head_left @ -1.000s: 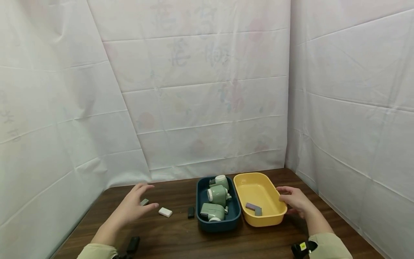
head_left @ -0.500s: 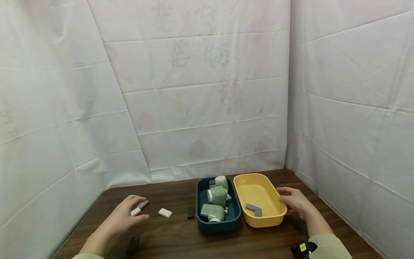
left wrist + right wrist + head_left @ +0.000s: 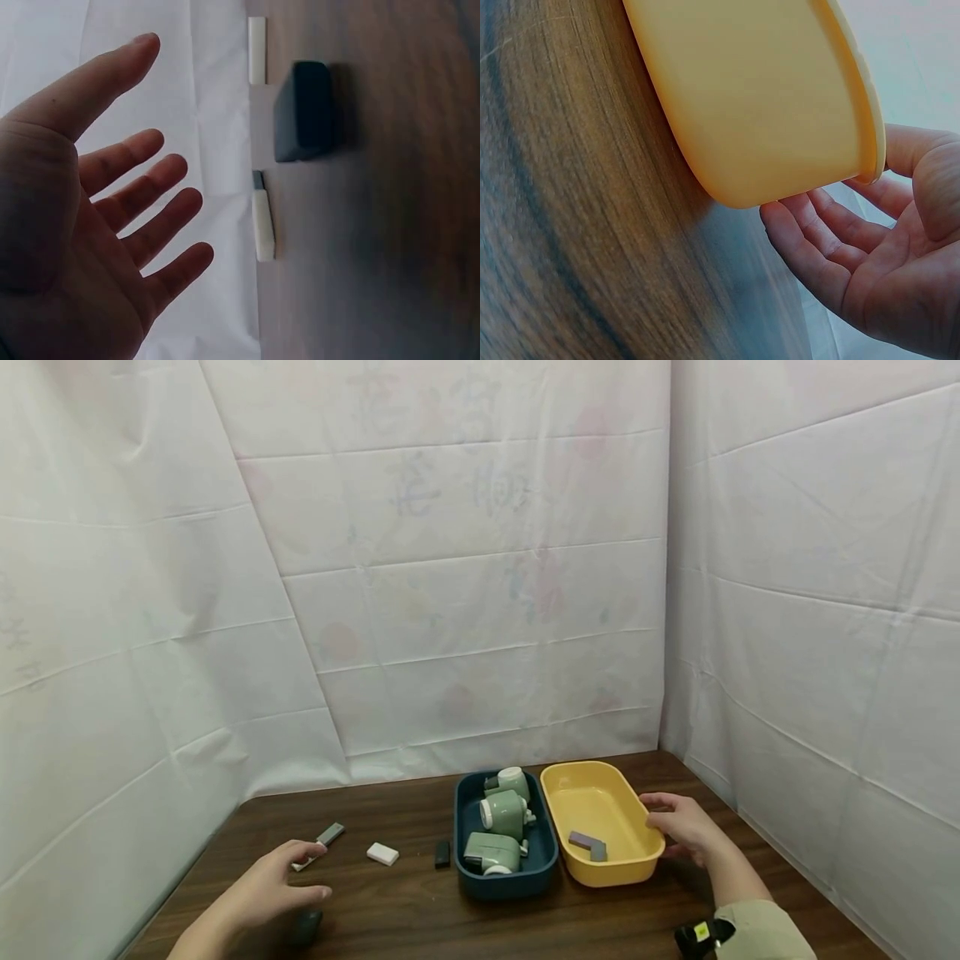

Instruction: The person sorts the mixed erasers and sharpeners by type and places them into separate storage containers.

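Note:
My left hand (image 3: 262,889) hovers over the table's near left with its fingers apart and holds nothing. Close to it stands a small black block (image 3: 304,112), partly hidden in the head view. Just past the fingers lie a white block (image 3: 264,225) and a grey block (image 3: 330,833), end to end. My right hand (image 3: 686,827) holds the right rim of a yellow tray (image 3: 558,785), thumb at the rim and fingers against the outer wall. Inside that tray lie a purplish block (image 3: 580,840) and a grey block (image 3: 597,852), touching.
A dark blue tray (image 3: 462,827) with several green-and-white rounded objects (image 3: 504,814) stands left of the yellow one. Another white block (image 3: 382,853) and a black block (image 3: 442,853) lie left of it on the wooden table (image 3: 405,918). White cloth (image 3: 480,610) hangs behind.
My left hand has moved left and toward me, from beside the grey block to the near black block, uncovering the grey and white blocks. My right hand stays at the yellow tray.

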Available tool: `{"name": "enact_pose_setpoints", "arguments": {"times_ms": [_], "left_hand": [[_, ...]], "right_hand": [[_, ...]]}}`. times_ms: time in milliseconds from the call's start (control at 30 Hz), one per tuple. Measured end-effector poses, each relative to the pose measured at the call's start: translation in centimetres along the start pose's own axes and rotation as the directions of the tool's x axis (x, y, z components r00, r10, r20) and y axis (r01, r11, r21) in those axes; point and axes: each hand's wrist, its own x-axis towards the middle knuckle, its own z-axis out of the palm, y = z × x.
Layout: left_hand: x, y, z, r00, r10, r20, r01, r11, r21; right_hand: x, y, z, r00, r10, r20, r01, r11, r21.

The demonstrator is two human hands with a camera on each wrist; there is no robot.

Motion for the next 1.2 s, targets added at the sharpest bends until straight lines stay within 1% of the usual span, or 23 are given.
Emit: {"name": "enact_pose_setpoints", "arguments": {"times_ms": [167,367,467,533,667,833,900,1133,1200], "left_hand": [[-0.7,-0.7,0.0,0.998,0.019,0.052,-0.018,0.999,-0.028],[-1.3,-1.1,-0.1,0.994,0.042,0.101,-0.04,0.999,-0.024],[-1.5,-1.4,-0.3,0.991,0.039,0.129,-0.036,0.999,-0.028],[-1.7,-1.7,-0.4,0.988,0.025,0.152,-0.02,0.999,-0.038],[-1.9,-2.4,-0.4,0.979,0.012,0.206,0.003,0.998,-0.071],[-2.0,-3.1,-0.2,0.969,0.023,0.246,-0.008,0.998,-0.062],[-2.1,-3.1,-0.1,0.965,0.019,0.26,-0.003,0.998,-0.063],[-2.0,-3.1,-0.2,0.947,0.035,0.319,0.011,0.99,-0.141],[-2.0,-3.1,-0.2,0.944,0.033,0.329,0.019,0.988,-0.154]], "right_hand": [[0.1,0.0,0.0,1.0,0.008,0.0,-0.008,1.0,0.0],[0.3,0.1,0.0,1.0,0.013,-0.004,-0.013,1.0,-0.001],[0.3,0.2,0.0,1.0,0.012,-0.004,-0.012,1.0,-0.002],[0.3,0.2,0.0,1.0,0.011,-0.004,-0.011,1.0,0.001],[0.3,0.2,0.0,1.0,0.009,-0.003,-0.009,1.0,0.008],[0.4,0.2,0.0,1.0,0.008,-0.002,-0.008,1.0,0.01],[0.4,0.2,0.0,1.0,0.009,-0.001,-0.009,1.0,0.007],[0.2,0.2,0.0,1.0,0.018,-0.004,-0.018,1.0,0.003],[0.2,0.1,0.0,1.0,0.015,-0.002,-0.015,1.0,0.0]]}}
